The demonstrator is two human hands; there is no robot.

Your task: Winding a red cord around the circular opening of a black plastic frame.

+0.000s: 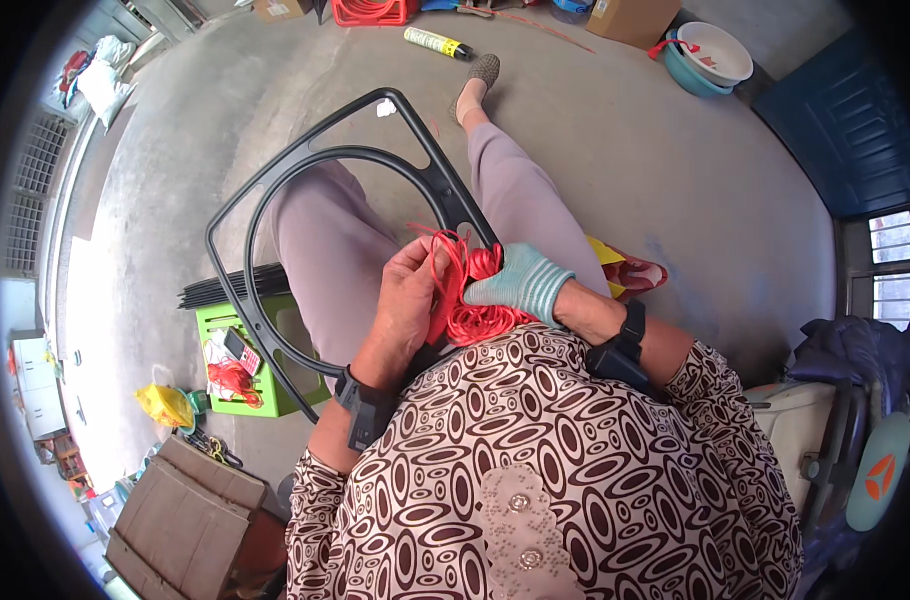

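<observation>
A black plastic frame [459, 206] with a large round opening lies tilted across my lap. Red cord [487, 322] is bunched at its near right corner, with loops and loose strands against my shirt. My left hand [410, 290], bare, pinches strands of the cord beside that corner. On my right hand [525, 284] is a pale teal striped glove; its thumb and fingers close round the bundled cord next to the frame's edge. The fingertips of the gloved hand are partly hidden by cord.
Left of my knee stands a green stool [239, 320] holding a phone [241, 345], red cord and black slats [237, 287]. A brown wooden box [180, 510] is at the lower left. Ahead lie a yellow-and-black canister [437, 43] and stacked basins [713, 58].
</observation>
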